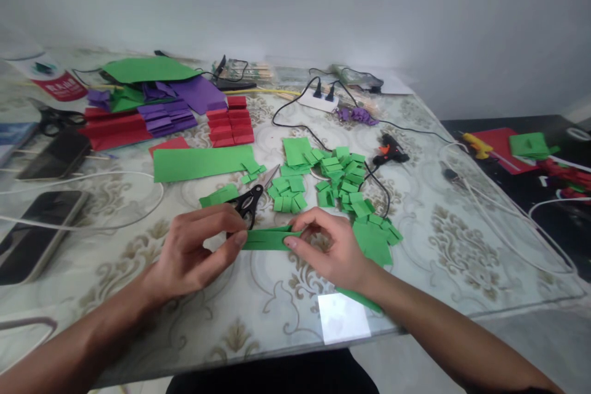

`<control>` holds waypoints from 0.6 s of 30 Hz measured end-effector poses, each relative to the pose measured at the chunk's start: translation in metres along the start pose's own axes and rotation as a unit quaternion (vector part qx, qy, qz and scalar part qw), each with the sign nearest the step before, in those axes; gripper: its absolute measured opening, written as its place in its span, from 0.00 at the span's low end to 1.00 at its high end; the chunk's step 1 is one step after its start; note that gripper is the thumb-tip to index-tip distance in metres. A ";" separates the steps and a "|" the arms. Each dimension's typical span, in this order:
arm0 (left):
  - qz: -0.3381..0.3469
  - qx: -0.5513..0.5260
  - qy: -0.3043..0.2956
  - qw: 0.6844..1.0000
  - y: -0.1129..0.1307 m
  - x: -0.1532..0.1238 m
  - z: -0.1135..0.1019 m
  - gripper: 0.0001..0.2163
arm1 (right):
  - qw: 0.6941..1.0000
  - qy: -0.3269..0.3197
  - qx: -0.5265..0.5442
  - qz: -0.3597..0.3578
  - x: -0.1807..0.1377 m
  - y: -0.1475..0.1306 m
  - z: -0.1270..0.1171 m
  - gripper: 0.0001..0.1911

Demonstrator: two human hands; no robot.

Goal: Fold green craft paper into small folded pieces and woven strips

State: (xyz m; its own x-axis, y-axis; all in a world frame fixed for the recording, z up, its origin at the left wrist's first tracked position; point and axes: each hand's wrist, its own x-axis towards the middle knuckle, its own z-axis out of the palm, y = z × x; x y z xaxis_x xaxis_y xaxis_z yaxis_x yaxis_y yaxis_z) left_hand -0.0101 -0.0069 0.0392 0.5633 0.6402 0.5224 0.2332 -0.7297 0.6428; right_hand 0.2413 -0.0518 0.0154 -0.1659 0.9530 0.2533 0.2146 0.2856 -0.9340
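Observation:
Between my two hands a folded strip of green paper [265,239] is held level above the table's front part. My left hand [201,246] pinches its left end between thumb and fingers. At the other end, my right hand [330,243] grips the strip, where a fold stands slightly apart. Just beyond the strip lie black-handled scissors [249,202], blades pointing away to the right. Small folded green paper pieces [341,175] are heaped behind my right hand. A long green sheet [201,163] lies farther back on the left.
Red folded paper [231,123] and purple paper [196,93] lie at the back left. A black glue gun [391,151] and a white power strip [318,100] with cables stand behind the green pieces. Phones [41,234] and a white cable [138,221] occupy the left side.

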 end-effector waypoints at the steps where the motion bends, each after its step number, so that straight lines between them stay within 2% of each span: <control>1: 0.000 0.000 -0.001 1.000 0.001 0.000 0.000 0.08 | 1.000 0.000 -0.001 -0.004 0.000 0.000 0.000 0.05; 8: -0.022 0.014 0.001 1.000 0.004 0.000 -0.001 0.08 | 0.999 0.030 0.031 0.003 0.003 0.003 0.000 0.04; 12: -0.063 0.022 0.017 0.998 0.005 0.002 0.000 0.07 | 0.995 0.047 0.084 0.021 0.004 0.004 -0.001 0.05; 18: -0.121 0.020 0.025 0.992 0.004 0.002 0.001 0.07 | 0.992 0.062 0.088 0.061 0.005 0.001 -0.003 0.07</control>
State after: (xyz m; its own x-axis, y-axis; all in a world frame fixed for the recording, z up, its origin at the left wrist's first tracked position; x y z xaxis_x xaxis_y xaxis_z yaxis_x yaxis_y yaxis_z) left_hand -0.0070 -0.0092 0.0423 0.4467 0.8086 0.3828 0.3894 -0.5610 0.7305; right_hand 0.2433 -0.0461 0.0164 -0.0278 0.9878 0.1535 0.0523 0.1548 -0.9866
